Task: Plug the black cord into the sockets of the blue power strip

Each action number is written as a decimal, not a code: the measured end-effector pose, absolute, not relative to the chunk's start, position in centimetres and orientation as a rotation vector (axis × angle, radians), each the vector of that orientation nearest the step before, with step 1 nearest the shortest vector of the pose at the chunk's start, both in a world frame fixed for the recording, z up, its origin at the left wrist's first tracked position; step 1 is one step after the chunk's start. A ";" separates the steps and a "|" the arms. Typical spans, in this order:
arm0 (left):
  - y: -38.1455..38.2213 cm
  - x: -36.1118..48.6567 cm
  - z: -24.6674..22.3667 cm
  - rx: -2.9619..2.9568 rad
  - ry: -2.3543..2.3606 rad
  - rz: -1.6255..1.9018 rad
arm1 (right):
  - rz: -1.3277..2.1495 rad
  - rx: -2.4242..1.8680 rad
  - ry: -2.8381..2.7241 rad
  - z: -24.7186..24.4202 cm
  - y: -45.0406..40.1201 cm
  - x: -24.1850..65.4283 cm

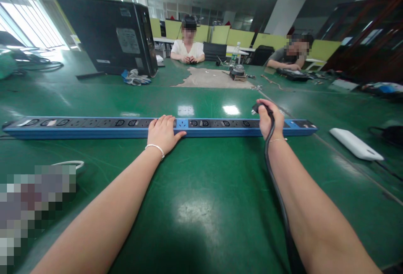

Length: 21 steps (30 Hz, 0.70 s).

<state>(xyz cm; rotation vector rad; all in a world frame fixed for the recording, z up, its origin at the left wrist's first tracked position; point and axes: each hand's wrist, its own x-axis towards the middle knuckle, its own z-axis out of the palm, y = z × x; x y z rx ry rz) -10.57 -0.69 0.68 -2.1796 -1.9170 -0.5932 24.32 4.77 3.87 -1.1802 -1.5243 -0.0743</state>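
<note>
A long blue and black power strip (214, 132) lies across the green table, with several sockets along its top. My left hand (163, 133) rests flat on it left of the middle, thumb spread, beside a blue socket section. Near the strip's right part, my right hand (270, 120) grips a black plug (258, 107) with metal prongs pointing left. The plug's black cable (273, 173) hangs over my right wrist and runs down along the forearm.
A white device (355, 143) lies at right. A computer case (110, 34), gloves (137, 77) and a bottle (234, 54) stand or lie farther back. Two people (188, 49) (288, 55) sit across the table. A blurred-out object (34, 198) is at lower left.
</note>
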 end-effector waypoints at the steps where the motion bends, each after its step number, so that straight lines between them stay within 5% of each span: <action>1: -0.7 -10.6 0.7 -2.179 -1.918 -0.593 | -0.046 -1.219 -1.512 3.4 4.8 25.9; 21: -1.5 -10.9 1.0 -2.210 -1.913 -0.463 | 0.010 -1.420 -1.673 1.0 3.6 28.4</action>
